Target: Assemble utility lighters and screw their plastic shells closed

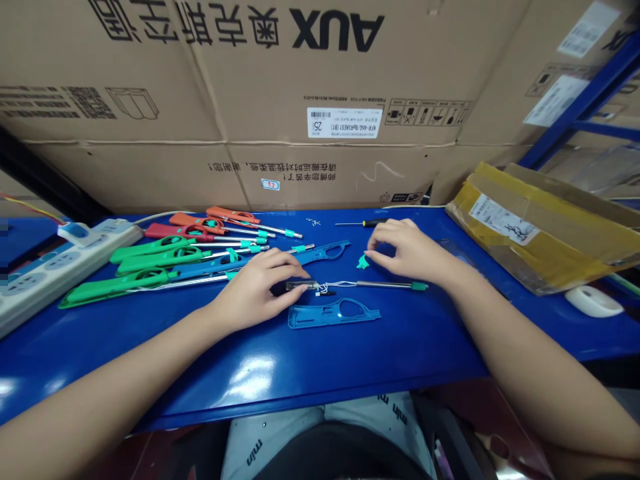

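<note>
My left hand point(263, 287) is closed, thumb and fingers around a small dark, see-through lighter tank point(303, 285). White wires point(340, 284) run from it to a metal lighter tube point(387, 285) with a green tip. My right hand point(407, 250) is pinched, its fingertips at a small green plastic trigger point(363, 263) just above the blue table. Below the tank lies a blue lighter half-shell point(333, 315), hollow side up. Another blue shell point(327, 252) lies behind it, partly hidden by my left hand.
Several green lighters point(150, 257), red and orange lighters point(187, 223) lie at the left beside a white power strip point(65, 267). A screwdriver point(373, 223) lies behind my right hand. A taped carton point(530, 227) and white mouse point(594, 301) stand right; large cardboard point(280, 120) closes the back.
</note>
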The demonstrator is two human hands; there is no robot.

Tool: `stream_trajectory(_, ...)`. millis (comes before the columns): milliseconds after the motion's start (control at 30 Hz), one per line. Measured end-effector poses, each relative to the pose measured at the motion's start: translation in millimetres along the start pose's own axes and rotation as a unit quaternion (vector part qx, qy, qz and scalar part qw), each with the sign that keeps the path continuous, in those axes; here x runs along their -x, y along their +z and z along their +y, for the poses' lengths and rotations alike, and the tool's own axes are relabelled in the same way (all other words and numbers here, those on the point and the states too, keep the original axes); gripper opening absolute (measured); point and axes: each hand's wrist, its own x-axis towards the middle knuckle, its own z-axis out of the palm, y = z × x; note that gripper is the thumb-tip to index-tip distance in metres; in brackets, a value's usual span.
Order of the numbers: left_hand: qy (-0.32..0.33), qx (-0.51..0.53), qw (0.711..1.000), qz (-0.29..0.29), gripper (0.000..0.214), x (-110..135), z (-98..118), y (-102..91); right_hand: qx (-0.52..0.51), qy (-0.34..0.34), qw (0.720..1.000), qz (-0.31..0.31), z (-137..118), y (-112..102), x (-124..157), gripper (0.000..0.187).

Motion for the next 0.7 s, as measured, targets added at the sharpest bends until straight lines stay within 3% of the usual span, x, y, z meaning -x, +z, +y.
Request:
stream_trajectory(100, 0.017, -0.002, 1.000, -0.010, 0.015, 0, 3, -1.9, -0.013, 0.029, 0.997, -0.066, 6, -6, 5, 0.022)
stream_trajectory(200, 0.017, 0.012, 0.999, -0.034, 0.016, 1, 6, -3.0, 0.003, 0.049, 0.995, -0.087, 2, -3, 11, 0.011)
stream_trajectory(300, 0.020, 0.010, 0.998, -0.059, 0.019, 2, 10, -3.9, 0.030, 0.052, 0.996, -0.060, -6, 8, 14, 0.022)
stream_trajectory(400, 0.036, -0.001, 0.996, -0.085, 0.036, 3, 15, -3.7, 0.035, 0.048, 0.997, -0.052, -9, 20, 12, 0.023)
stream_trajectory(500, 0.048, -0.007, 0.994, -0.101, 0.037, 3, 18, -2.4, -0.002, 0.046, 0.998, -0.042, -6, 26, 9, 0.016)
stream_trajectory(700, 0.045, -0.020, 0.992, -0.118, 0.027, 3, 17, -2.7, -0.141, 0.064, 0.988, 0.006, -9, 24, 6, 0.020)
